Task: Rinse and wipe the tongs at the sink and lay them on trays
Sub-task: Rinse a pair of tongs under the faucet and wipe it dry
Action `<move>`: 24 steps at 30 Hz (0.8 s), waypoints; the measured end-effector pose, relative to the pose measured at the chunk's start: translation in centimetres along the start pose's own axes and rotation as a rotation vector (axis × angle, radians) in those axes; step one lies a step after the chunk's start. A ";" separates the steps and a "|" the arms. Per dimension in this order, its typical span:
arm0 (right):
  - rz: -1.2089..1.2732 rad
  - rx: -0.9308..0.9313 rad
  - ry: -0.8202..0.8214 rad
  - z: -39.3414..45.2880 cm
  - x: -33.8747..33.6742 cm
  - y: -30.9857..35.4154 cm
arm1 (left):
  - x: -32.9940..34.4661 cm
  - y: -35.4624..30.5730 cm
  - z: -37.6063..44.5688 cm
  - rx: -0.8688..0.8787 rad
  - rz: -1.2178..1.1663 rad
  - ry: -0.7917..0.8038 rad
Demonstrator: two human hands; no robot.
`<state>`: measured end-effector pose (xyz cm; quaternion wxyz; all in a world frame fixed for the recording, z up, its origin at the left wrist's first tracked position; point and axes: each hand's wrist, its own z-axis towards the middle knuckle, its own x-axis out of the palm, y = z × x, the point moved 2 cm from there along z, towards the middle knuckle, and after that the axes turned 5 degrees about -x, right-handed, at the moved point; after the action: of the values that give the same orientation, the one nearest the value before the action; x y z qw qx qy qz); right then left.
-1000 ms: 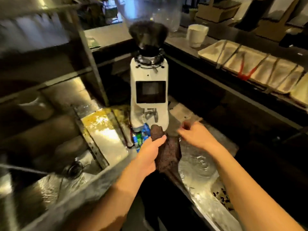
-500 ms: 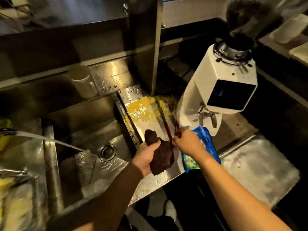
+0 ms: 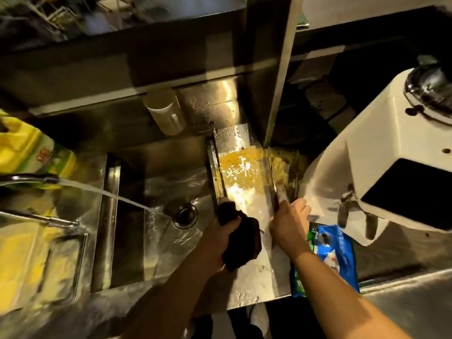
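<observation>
The left hand (image 3: pixel 226 227) has its fingers closed around a dark brown cloth (image 3: pixel 241 243); the right hand (image 3: pixel 287 223) grips thin metal tongs (image 3: pixel 275 192) lying on the wet steel surface (image 3: pixel 254 277) beside the sink (image 3: pixel 156 216).

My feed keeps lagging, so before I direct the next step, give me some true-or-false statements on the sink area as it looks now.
1. Water is running from the faucet into the sink. True.
2. The left hand is empty. False: it grips a dark cloth.
3. The right hand is at the tongs on the wet drainboard. True.
4. The blue packet lies inside the sink. False: it lies right of the drainboard, beside the white coffee grinder.
</observation>
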<state>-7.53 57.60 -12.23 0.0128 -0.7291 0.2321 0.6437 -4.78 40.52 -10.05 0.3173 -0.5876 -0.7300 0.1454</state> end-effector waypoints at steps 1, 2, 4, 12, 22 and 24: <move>0.055 -0.005 -0.023 -0.1 -0.4 0.6 | -0.5 -0.5 -0.1 0.010 0.003 -0.011; 0.118 -0.007 -0.037 -0.4 -0.6 1.1 | -0.9 -0.9 -0.3 0.025 0.028 -0.018; 0.197 -0.008 -0.025 -0.7 -1.1 2.2 | -1.8 -2.1 -0.6 0.065 0.094 -0.070; 0.669 -0.108 0.319 -4.8 -2.4 11.2 | -11.4 -6.5 -3.9 0.107 -0.203 -0.117; 1.019 -0.084 0.724 -10.9 -2.0 23.6 | -22.3 -10.5 -7.5 0.254 -0.428 -0.040; 1.006 -0.072 0.790 -12.2 -1.5 25.1 | -23.6 -11.5 -7.3 0.231 -0.479 -0.037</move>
<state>-5.17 31.79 -1.66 -0.4019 -0.7131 0.5116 0.2612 -6.42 13.83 -4.73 0.3943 -0.3552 -0.8325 0.1593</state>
